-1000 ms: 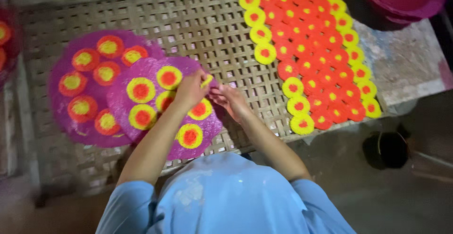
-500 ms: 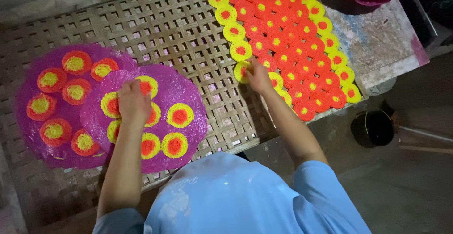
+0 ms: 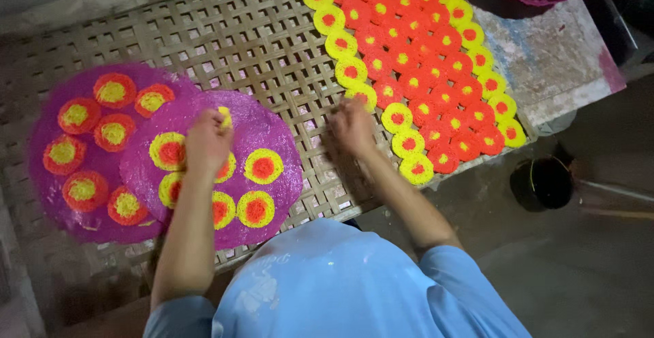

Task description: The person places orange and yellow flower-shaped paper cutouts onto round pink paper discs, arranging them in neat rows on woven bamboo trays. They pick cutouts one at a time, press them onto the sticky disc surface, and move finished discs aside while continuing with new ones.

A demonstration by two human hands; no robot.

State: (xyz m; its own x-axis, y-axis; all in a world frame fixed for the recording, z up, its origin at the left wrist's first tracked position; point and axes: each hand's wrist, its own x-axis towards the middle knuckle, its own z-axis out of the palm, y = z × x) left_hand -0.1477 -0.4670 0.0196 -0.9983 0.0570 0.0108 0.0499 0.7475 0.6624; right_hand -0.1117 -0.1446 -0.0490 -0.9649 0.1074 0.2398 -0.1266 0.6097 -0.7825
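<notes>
left hand (image 3: 208, 140) rests on the near purple disc (image 3: 272, 130), fingers pinched on a small yellow ring (image 3: 225, 114). right hand (image 3: 352, 125) sits over the woven tray (image 3: 225, 38) by the red-and-yellow rows (image 3: 415, 58); its grip i cannot tell. a careless brush could scatter the edge pieces.

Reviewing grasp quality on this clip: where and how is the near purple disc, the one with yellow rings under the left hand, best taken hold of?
Probably at the bare right rim of the near purple disc, coming from the right. It lies flat on the woven mat, thin, with small yellow-and-red rounds on top, so a level lift looks safest. Its left edge overlaps the far purple disc, and the left hand covers the middle.
</notes>
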